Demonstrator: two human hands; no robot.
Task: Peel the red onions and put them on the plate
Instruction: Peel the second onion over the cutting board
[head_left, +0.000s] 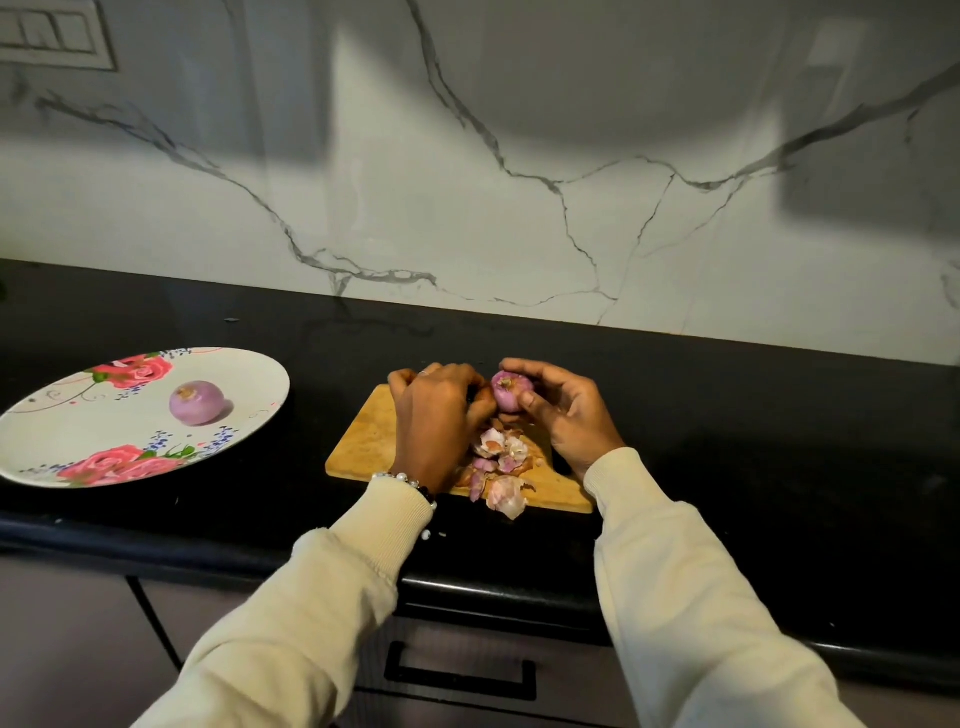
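Black counter (727, 395); seemingly half-peeled purple onion (511, 393).

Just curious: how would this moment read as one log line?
step: peeling | right hand holds onion | left hand at its skin | plate: one peeled onion

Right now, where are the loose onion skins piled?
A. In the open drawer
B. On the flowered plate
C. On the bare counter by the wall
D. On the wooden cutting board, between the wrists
D: the onion skins lie heaped on the cutting board; the plate holds only one peeled onion.
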